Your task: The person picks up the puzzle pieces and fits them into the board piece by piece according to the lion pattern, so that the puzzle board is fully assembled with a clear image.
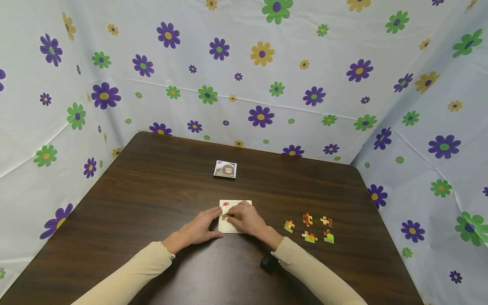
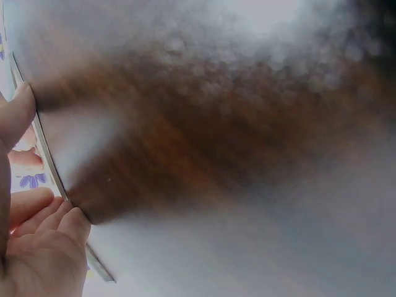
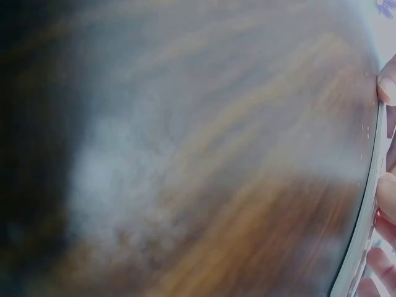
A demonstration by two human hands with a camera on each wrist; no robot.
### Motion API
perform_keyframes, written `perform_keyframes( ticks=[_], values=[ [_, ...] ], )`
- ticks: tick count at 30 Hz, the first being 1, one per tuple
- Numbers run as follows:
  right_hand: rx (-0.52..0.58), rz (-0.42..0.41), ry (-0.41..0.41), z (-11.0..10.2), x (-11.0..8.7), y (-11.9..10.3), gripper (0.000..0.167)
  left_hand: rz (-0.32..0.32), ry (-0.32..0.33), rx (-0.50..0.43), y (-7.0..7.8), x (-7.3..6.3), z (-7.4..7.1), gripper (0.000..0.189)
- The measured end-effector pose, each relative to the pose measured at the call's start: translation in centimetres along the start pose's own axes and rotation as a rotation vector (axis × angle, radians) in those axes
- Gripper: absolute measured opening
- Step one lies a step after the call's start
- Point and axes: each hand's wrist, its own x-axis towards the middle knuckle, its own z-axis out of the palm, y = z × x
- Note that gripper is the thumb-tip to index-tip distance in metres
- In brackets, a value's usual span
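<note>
A pale puzzle board [image 1: 231,228] lies on the table in front of the person, with a pink mark and part of a picture in its upper left. Along the board's left side rests the left hand [image 1: 198,228], fingers extended and thumb apart; in the left wrist view its fingertips [image 2: 75,224] touch the board's edge. Reaching over the board from the right, the right hand [image 1: 245,218] pinches a small puzzle piece [image 1: 230,215] above the picture area. Most of that piece is hidden by the fingers. In the right wrist view, fingertips [image 3: 387,90] show beside the board's edge.
Several loose puzzle pieces [image 1: 309,237] in orange, yellow and green lie to the right. Behind the board is a lion picture card [image 1: 225,169]. A small black object [image 1: 268,263] sits beside the right forearm. Flowered curtains [image 1: 236,63] surround the brown table [image 1: 152,186].
</note>
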Motion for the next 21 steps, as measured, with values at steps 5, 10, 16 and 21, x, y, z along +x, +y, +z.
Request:
perform_keyframes(
  ticks=[5,10,16,21],
  values=[
    [-0.051,-0.057,-0.002,0.14,-0.02,-0.04,0.014,-0.002,-0.001,0.002,-0.01,-0.07,0.04,0.074],
    [-0.077,-0.118,-0.01,0.22,-0.04,0.11,0.012,-0.004,-0.009,0.003,0.03,-0.13,0.06,0.073],
    [-0.113,-0.151,-0.001,0.1,0.1,0.14,0.011,0.011,-0.002,-0.004,-0.05,-0.03,-0.02,0.072],
    [-0.112,-0.152,0.028,0.07,0.04,0.16,0.012,0.013,0.004,-0.004,-0.05,0.09,-0.11,0.072]
  ],
)
